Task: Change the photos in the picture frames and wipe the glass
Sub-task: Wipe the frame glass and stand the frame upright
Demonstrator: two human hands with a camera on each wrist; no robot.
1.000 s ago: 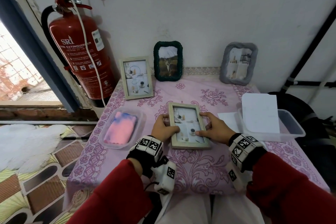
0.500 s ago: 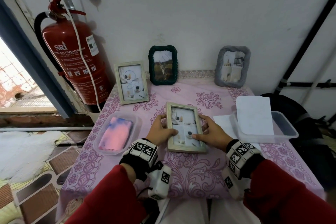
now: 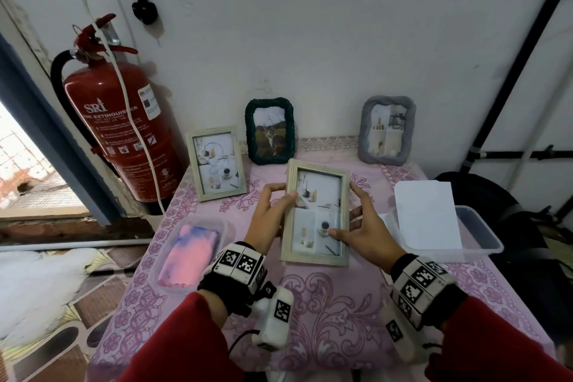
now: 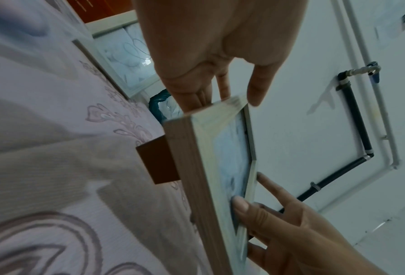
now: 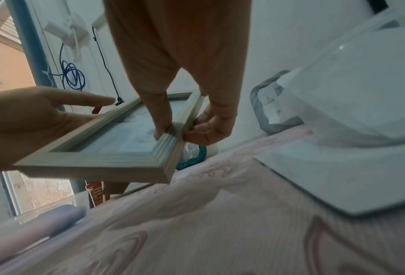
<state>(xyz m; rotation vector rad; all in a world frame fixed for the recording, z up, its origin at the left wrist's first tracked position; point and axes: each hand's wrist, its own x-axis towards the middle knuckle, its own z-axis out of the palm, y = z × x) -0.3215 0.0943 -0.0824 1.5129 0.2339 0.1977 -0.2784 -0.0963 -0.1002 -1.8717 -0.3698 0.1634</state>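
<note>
I hold a light wooden picture frame (image 3: 314, 211) off the pink tablecloth, tilted up with its photo toward me. My left hand (image 3: 280, 195) pinches its left edge, thumb on the glass and fingers behind. My right hand (image 3: 350, 214) grips the right edge, thumb on the lower glass. In the left wrist view the frame (image 4: 196, 167) shows edge-on with a brown stand (image 4: 156, 160) sticking out of its back. In the right wrist view the frame (image 5: 116, 145) shows my thumb on its front and my fingers curled under the edge.
Three frames stand at the back: light wood (image 3: 216, 163), green (image 3: 269, 130), grey (image 3: 386, 130). A pink-blue cloth (image 3: 189, 254) lies in a clear tub at the left. At the right, white paper (image 3: 428, 217) leans in a clear container (image 3: 483, 239). A fire extinguisher (image 3: 124, 133) stands left.
The frame lay flat on the table under both hands. Both hands have lifted it and tipped its top edge up and away from the cloth.
</note>
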